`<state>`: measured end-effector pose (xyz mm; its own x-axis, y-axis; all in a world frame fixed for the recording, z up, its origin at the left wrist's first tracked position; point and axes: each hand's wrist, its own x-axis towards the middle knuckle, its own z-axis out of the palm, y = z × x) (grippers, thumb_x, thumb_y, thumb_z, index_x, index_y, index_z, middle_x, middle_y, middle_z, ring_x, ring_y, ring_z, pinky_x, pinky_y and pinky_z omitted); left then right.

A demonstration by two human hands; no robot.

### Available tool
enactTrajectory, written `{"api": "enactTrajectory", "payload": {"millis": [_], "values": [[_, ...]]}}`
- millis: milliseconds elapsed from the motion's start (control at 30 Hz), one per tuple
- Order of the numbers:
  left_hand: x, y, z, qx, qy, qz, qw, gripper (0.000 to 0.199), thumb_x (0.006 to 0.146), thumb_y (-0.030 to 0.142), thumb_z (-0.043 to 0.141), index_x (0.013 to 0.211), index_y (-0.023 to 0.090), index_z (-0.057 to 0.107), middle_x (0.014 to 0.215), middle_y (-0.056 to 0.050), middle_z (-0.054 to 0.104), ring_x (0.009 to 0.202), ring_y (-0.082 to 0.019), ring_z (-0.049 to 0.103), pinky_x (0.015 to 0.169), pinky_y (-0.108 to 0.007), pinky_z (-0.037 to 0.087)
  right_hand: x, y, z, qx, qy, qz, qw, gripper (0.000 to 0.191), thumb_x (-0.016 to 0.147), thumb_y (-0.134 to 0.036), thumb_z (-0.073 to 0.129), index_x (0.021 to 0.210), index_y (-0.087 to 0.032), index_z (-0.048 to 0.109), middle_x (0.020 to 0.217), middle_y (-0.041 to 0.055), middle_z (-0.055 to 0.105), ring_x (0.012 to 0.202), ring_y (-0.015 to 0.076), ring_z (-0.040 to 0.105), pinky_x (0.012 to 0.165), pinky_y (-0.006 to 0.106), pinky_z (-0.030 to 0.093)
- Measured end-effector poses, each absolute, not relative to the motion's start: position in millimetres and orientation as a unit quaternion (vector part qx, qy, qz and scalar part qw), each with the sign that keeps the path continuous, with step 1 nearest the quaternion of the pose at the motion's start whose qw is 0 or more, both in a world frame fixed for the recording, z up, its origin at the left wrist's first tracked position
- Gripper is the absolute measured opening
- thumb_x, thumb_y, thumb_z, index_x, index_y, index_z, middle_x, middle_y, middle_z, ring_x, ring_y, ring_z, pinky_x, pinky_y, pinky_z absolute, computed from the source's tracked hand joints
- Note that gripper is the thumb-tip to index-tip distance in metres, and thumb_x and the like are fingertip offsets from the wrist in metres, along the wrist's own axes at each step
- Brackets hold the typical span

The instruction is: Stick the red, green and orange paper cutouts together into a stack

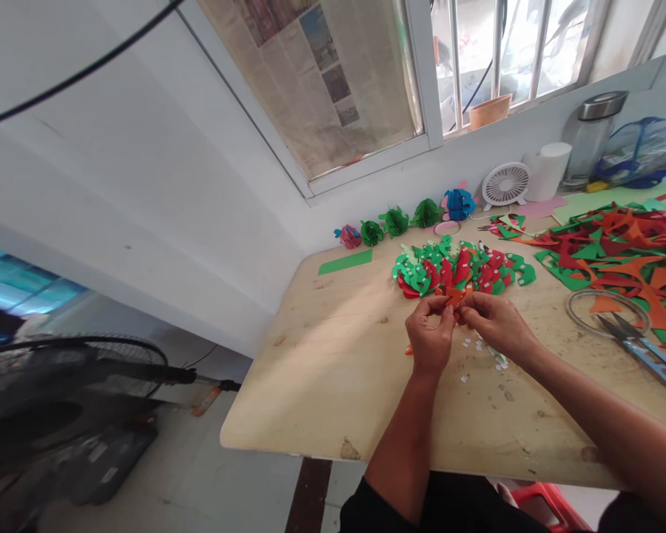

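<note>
Both my hands meet over the wooden table [333,385], pinching one small orange paper cutout [453,296] between them. My left hand [430,333] grips its left side with thumb and forefinger. On its right side, my right hand [491,318] has its fingers closed on it; the fingers partly hide the piece. Just beyond lies a heap of red and green paper cutouts [460,266] dotted with small white squares. Small white paper bits [479,344] are scattered under my hands. A little orange scrap [408,349] lies beside my left wrist.
Folded paper figures [395,220] stand along the wall, near a white fan [505,183] and a glass bottle [593,141]. Orange, red and green scraps [633,259] cover the right side. Scissors [647,352] lie by a tape ring [577,307]. A green strip [345,262] lies at left.
</note>
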<state>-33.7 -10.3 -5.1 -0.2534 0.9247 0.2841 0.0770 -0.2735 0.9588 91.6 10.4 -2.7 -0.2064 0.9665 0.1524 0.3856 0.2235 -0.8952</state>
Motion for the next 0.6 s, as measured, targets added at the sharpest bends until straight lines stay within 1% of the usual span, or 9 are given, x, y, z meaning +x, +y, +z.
{"api": "enactTrajectory", "payload": {"millis": [200,333,600], "values": [[-34,-11,-6,0.51,0.492,0.614,0.348,0.017,0.071,0.029,0.063,0.082,0.016,0.066,0.075,-0.004,0.064,0.068,-0.014,0.057,0.067,-0.025,0.047,90,10,2,-0.498,-0.657,0.404,0.396,0.021,0.075,-0.032,0.048,0.063,-0.018,0.059,0.059,0.0016,0.062,0.056,0.0155,0.056,0.053,0.025,0.044],[-34,-11,-6,0.517,0.496,0.608,0.341,0.015,0.072,0.028,0.062,0.081,0.016,0.065,0.075,-0.004,0.064,0.068,-0.014,0.057,0.068,-0.025,0.047,90,8,5,-0.484,-0.63,0.447,0.412,0.018,0.073,-0.029,0.049,0.061,-0.019,0.059,0.058,0.0018,0.062,0.056,0.0156,0.056,0.053,0.026,0.044],[-34,-10,-7,0.498,0.492,0.615,0.362,0.016,0.07,0.028,0.064,0.081,0.016,0.065,0.073,-0.003,0.063,0.067,-0.013,0.057,0.066,-0.025,0.047,88,6,10,-0.471,-0.593,0.49,0.431,0.012,0.067,-0.027,0.052,0.058,-0.022,0.057,0.055,0.0008,0.063,0.052,0.0153,0.055,0.051,0.026,0.044]]}}
